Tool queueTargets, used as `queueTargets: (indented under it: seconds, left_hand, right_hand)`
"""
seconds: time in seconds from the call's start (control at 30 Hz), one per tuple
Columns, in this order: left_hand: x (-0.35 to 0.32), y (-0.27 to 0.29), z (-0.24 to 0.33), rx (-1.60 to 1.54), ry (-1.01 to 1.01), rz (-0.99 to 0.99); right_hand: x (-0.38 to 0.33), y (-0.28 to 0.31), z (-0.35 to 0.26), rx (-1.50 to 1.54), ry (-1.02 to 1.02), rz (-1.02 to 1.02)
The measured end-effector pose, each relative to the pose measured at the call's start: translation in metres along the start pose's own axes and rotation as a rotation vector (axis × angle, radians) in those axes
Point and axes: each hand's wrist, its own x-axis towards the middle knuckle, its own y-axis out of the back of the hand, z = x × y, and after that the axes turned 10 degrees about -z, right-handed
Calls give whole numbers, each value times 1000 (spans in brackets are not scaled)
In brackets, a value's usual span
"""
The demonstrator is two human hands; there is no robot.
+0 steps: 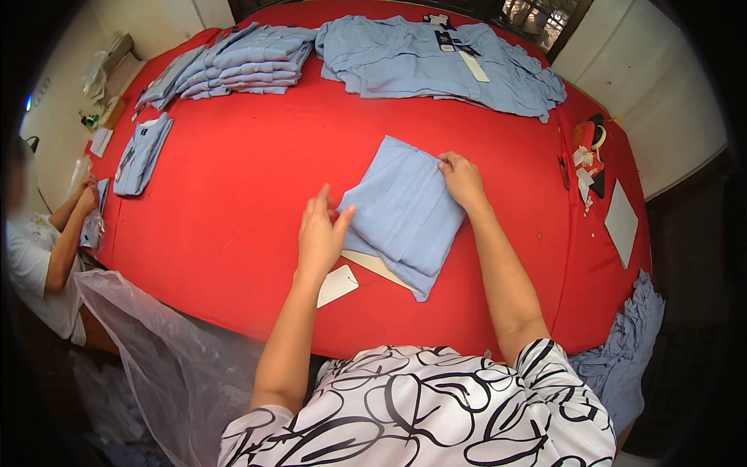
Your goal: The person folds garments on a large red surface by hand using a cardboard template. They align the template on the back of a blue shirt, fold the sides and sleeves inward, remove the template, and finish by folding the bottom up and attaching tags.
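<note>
Blue fabric, a folded shirt [405, 210], lies at the centre of the frame on the red table [249, 194], over a pale card [377, 266] that peeks out below its lower edge. The right hand [462, 180] rests on the shirt's upper right edge, fingers bent and pinching the cloth. The left hand [320, 233] is open, fingertips touching the left edge. Folding well here likely means keeping that right edge pinned while the left hand smooths the cloth flat and square to the card. The shirt looks soft, pleated lengthwise, lying skewed like a diamond. A white tag [338, 285] lies just below the left hand.
</note>
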Motion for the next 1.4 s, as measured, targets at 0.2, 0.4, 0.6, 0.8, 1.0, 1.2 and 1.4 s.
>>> queueTargets:
  seconds: [0.2,0.4,0.6,0.8,1.0,1.2,1.4]
  left_hand:
    - [-6,-12,-5,-307,275,-403]
    - [-6,-10,-12,-685,324,-387]
    - [-5,-15,-29,-408,279,-518]
    - [-18,-19,-5,-233,200,-488]
    - [-24,-25,6,-60,174,-420]
    - [-36,-22,6,-399,357,-487]
    - [-1,-22,4,-341,443,-562]
  right_hand:
    - [11,1,20,-40,-88,19]
    - [-7,-11,-24,-423,94,155]
    - [-11,-50,-21,-454,381,110]
    - [-6,-41,-48,-603,266,-118]
    - [-13,-29,-65,-351,297,-315]
    - [-81,14,-23,-38,186,83]
    - [-163,26,26,128,-341,113]
